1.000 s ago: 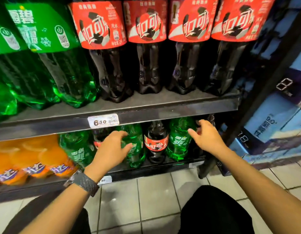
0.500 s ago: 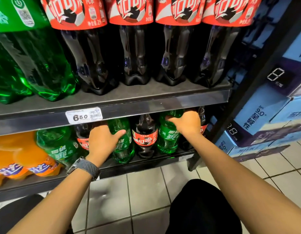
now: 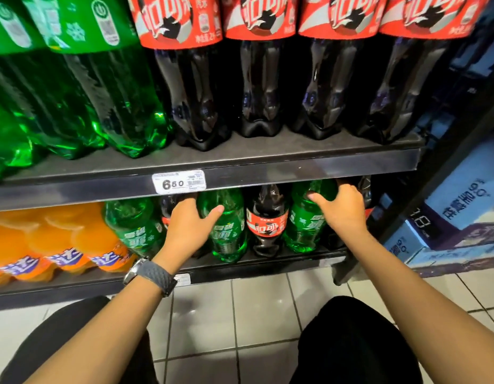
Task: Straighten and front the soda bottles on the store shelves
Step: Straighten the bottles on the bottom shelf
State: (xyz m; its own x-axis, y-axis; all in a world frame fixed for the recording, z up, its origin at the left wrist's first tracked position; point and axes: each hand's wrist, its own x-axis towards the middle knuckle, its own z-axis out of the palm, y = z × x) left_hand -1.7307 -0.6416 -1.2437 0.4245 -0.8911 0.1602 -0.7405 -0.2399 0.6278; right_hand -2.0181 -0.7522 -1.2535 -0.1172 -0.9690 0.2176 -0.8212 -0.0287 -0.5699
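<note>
Head view: on the bottom shelf (image 3: 268, 266), left hand (image 3: 187, 230) grips an inner cola (image 3: 166, 210) at 11 o'clock; right hand (image 3: 342, 214) grips the end cola (image 3: 365, 188) at 1 o'clock; probably to drag both forward, labels outward.

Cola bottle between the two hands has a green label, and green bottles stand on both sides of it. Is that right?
Not quite. The head view shows the cola bottle between the left hand and the right hand has a red label, not green. The rest holds: one green bottle and another green bottle stand on both sides of it.
</note>
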